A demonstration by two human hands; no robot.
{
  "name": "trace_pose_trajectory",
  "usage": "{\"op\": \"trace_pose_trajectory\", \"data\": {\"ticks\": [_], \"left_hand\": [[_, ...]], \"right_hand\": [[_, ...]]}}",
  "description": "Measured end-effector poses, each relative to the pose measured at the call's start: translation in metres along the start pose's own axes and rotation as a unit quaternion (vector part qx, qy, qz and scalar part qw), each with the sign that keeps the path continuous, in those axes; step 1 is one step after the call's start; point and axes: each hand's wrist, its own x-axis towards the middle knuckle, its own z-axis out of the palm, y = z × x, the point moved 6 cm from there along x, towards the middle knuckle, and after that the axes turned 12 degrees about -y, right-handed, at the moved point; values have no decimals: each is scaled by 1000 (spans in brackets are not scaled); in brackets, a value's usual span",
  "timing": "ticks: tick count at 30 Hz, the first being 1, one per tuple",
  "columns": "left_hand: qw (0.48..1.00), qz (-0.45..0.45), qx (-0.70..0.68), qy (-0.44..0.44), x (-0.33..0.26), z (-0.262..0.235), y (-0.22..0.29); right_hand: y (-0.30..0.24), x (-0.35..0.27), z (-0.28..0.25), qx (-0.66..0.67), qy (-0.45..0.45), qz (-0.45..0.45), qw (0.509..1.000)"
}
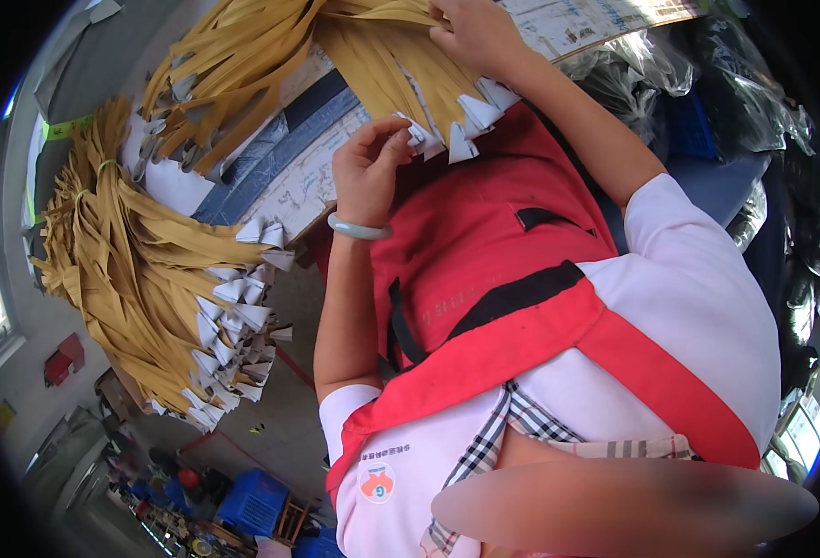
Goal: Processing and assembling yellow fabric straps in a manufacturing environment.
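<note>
Long tan straps with white-wrapped ends lie on a worktable before me. My left hand (368, 172), a pale bangle (359, 227) at its wrist, has thumb and fingers closed at a small white end tab (415, 136) near the table's front edge. Farther up and right, my right hand (480, 37) bends its fingers against the tan straps (382, 79), closed on a strap at the bundle's edge. The fingertips there are partly hidden. White tips (478, 113) of these straps hang over the edge above my red apron (521, 186).
A large tied bundle of tan straps (121, 251) with white ends hangs at left. Another loose heap (233, 70) lies on the table (289, 177) at the far left. Clear plastic bags (633, 65) and a blue crate (691, 126) stand at the right.
</note>
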Motion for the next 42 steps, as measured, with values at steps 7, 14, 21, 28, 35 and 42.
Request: {"op": "trace_pose_trajectory", "data": {"ticks": [7,14,21,28,35,42], "left_hand": [[988,-19,-135,77,13,6,5],[975,-16,-218,32,23,-12,-13],[943,-42,-330,-8,17,-13,-15],[926,-38,-375,-12,15,-12,-8],[911,-12,-395,-122,14,-13,-18],[930,-40,-364,-42,10,-15,-28]], "right_hand": [[-64,-37,21,131,-99,-34,986],[-77,-45,23,444,-250,40,860],[-69,-44,28,419,-240,-79,872],[-67,-44,36,533,-272,41,800],[-76,-37,20,422,-179,-147,877],[-86,-36,28,392,-304,-151,855]]}}
